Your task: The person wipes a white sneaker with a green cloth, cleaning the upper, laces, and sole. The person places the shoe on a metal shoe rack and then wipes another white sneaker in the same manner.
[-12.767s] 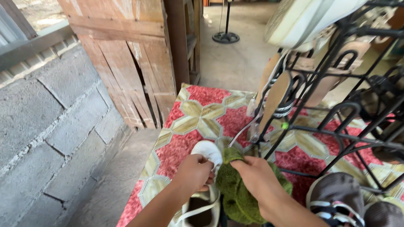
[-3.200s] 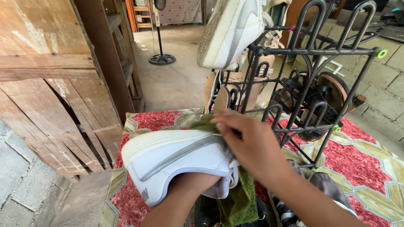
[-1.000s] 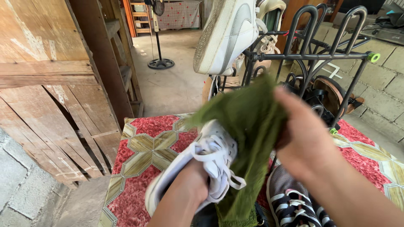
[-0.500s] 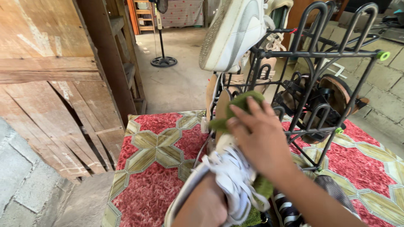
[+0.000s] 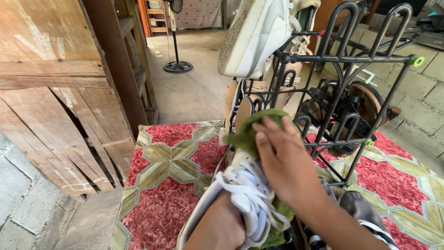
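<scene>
left hand [image 5: 222, 227] closed around a white laced sneaker [image 5: 240, 194], gripping it from underneath near the bottom edge of view, toe aimed up toward the black metal shoe rack [image 5: 342, 92]. right hand [image 5: 284, 159] pressed flat over a green cloth [image 5: 252, 127], fingers spread, cloth bunched against the sneaker's toe just in front of the rack's lower rungs. sneaker directly above the left hand and under the right palm, laces hanging loose between the two. more green cloth showing beneath the sneaker by the right wrist. another white shoe [image 5: 256, 34] perched sole-out on the rack's top prongs, sandals lower in the rack. red and tan patterned mat [image 5: 166, 185] spread under the rack. grey shoe [image 5: 358, 213] lying just right of the right forearm, at the rack's foot.
</scene>
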